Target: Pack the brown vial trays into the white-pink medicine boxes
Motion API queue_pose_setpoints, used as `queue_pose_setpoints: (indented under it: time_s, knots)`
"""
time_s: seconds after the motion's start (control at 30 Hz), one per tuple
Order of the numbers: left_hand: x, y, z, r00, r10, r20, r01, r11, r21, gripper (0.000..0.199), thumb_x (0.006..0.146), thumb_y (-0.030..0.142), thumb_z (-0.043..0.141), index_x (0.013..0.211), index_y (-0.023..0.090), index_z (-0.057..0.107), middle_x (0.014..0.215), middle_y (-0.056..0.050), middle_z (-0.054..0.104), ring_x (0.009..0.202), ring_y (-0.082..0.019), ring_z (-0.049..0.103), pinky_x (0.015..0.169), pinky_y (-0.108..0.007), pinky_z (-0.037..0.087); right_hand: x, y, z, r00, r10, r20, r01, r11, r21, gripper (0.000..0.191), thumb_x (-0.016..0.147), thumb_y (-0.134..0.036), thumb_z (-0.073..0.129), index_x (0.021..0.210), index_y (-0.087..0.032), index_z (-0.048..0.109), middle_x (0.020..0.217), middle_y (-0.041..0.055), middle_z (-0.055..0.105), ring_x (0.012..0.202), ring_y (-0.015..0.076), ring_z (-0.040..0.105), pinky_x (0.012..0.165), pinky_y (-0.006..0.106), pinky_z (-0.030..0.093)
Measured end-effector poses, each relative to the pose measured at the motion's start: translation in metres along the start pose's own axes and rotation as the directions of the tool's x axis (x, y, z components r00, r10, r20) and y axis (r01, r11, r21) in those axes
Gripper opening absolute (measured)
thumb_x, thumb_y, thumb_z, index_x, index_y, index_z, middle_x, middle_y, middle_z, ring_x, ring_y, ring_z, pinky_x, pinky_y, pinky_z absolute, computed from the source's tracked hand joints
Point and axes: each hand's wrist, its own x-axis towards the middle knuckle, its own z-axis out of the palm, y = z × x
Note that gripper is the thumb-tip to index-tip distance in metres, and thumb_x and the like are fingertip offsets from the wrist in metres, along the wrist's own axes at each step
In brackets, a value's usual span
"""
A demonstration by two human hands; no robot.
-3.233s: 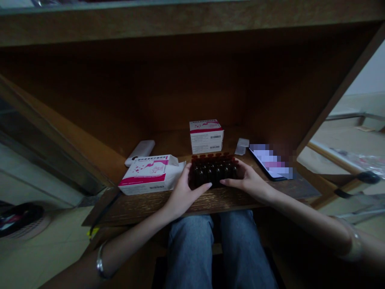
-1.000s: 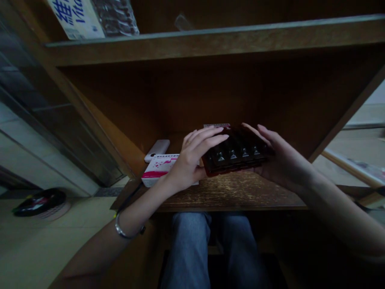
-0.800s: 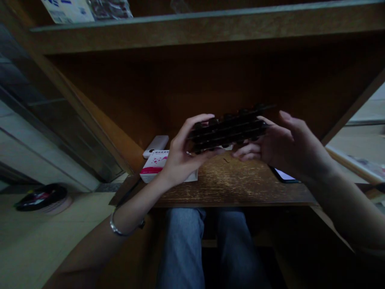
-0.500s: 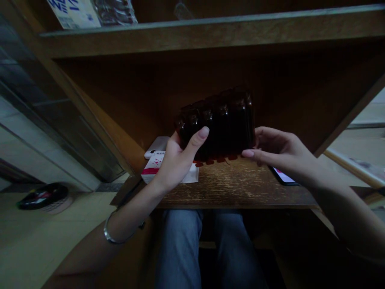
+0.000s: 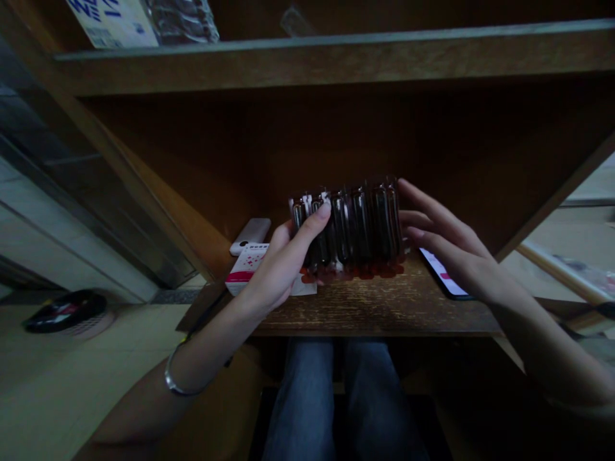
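Observation:
A shiny pack of dark brown vials (image 5: pixel 358 224) in a clear ribbed plastic tray is held up over the wooden desk. My left hand (image 5: pixel 283 262) grips its left end, thumb across the front and the other fingers hidden behind. At the right end is my right hand (image 5: pixel 444 243), its fingers apart, with the fingertips at the tray's edge; whether they press on it I cannot tell. Reddish-brown shapes show along the pack's lower edge. Below my right hand lies a phone (image 5: pixel 446 275) with a lit screen, partly covered by it.
Left on the desk (image 5: pixel 355 314) are a white and pink box (image 5: pixel 243 269) and a white device (image 5: pixel 254 232). Overhead runs a shelf (image 5: pixel 312 64) holding a printed carton (image 5: pixel 115 22) and a clear plastic package (image 5: pixel 182 22). A lined bin (image 5: pixel 72 314) stands on the floor.
The pack has come down and tilted, so its separate vials show more clearly. My right hand's fingers have spread and risen along its right edge. More of the phone shows.

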Motion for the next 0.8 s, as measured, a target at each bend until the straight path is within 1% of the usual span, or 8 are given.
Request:
queue_pose_setpoints:
  time_s: [0.17,0.33,0.4,0.5,0.57,0.67,0.73,0.8]
  knots:
    - [-0.001,0.006,-0.001,0.952,-0.295,0.086,0.307,0.927,-0.217,0.046,0.092,0.063,0.051,0.101,0.022,0.069,0.065,-0.005,0.069,0.05,-0.018,0.062,0.042,-0.032,0.051,0.006,0.0,0.005,0.936,-0.351,-0.039,0.318,0.885,-0.341,0.069,0.077,-0.024,0.075,0.139,-0.042,0.052,0.163,-0.0045,0.028,0.148,0.0333,0.03,0.117,0.053,0.036]
    - [-0.001,0.016,0.001,0.92,-0.362,0.148,0.386,0.902,-0.195,0.061,0.092,0.071,0.039,0.117,0.023,0.067,0.059,-0.002,0.065,0.038,-0.015,0.055,0.032,-0.027,0.042,0.005,-0.009,0.016,0.904,-0.425,0.037,0.407,0.833,-0.376,0.045,0.078,-0.023,0.076,0.118,-0.041,0.069,0.15,-0.0049,0.051,0.149,0.0313,0.029,0.123,0.055,0.023]
    - [-0.001,0.018,-0.001,0.941,-0.289,0.174,0.313,0.941,-0.129,0.069,0.094,0.073,0.025,0.121,0.025,0.065,0.067,-0.003,0.069,0.047,-0.017,0.063,0.039,-0.03,0.05,0.004,-0.011,0.018,0.916,-0.4,-0.015,0.374,0.87,-0.322,0.037,0.075,-0.027,0.08,0.11,-0.035,0.072,0.141,0.0008,0.06,0.146,0.0331,0.036,0.121,0.057,0.027]
    - [0.0,0.014,-0.006,0.987,-0.038,0.155,0.031,0.998,0.053,0.074,0.093,0.075,0.016,0.123,0.028,0.065,0.088,-0.004,0.074,0.087,-0.025,0.073,0.07,-0.04,0.062,0.002,-0.011,0.018,0.941,-0.327,-0.082,0.297,0.919,-0.261,0.042,0.063,-0.031,0.088,0.103,-0.03,0.074,0.129,0.006,0.067,0.138,0.0354,0.047,0.118,0.057,0.032]
    - [0.002,0.009,-0.009,0.979,0.112,0.171,-0.136,0.981,0.14,0.077,0.093,0.075,0.012,0.125,0.029,0.065,0.1,-0.004,0.075,0.112,-0.028,0.067,0.087,-0.045,0.059,0.001,-0.01,0.017,0.954,-0.278,-0.113,0.25,0.945,-0.21,0.049,0.057,-0.03,0.092,0.102,-0.029,0.073,0.125,0.0067,0.069,0.132,0.0352,0.053,0.117,0.054,0.035]
    - [0.001,0.001,-0.012,0.93,0.174,0.324,-0.232,0.961,0.149,0.084,0.09,0.077,0.006,0.129,0.028,0.062,0.114,-0.007,0.073,0.127,-0.028,0.059,0.099,-0.048,0.054,-0.001,-0.009,0.018,0.959,-0.227,-0.168,0.201,0.967,-0.159,0.054,0.054,-0.027,0.093,0.103,-0.028,0.072,0.118,0.0055,0.071,0.125,0.0339,0.058,0.112,0.05,0.043]
    - [-0.002,-0.001,-0.011,0.902,0.161,0.4,-0.254,0.948,0.192,0.08,0.088,0.08,0.021,0.132,0.026,0.059,0.122,-0.01,0.069,0.129,-0.03,0.057,0.104,-0.049,0.051,0.0,-0.007,0.02,0.951,-0.215,-0.223,0.184,0.971,-0.151,0.049,0.056,-0.027,0.093,0.1,-0.029,0.072,0.11,0.0036,0.073,0.118,0.0324,0.063,0.107,0.048,0.048]
    - [-0.005,-0.002,-0.009,0.922,0.157,0.355,-0.269,0.918,0.293,0.072,0.086,0.076,0.044,0.135,0.024,0.053,0.13,-0.012,0.064,0.132,-0.031,0.054,0.11,-0.049,0.046,0.001,-0.007,0.024,0.941,-0.189,-0.28,0.159,0.979,-0.128,0.037,0.062,-0.032,0.09,0.093,-0.029,0.071,0.1,0.002,0.075,0.109,0.0309,0.067,0.102,0.048,0.052]
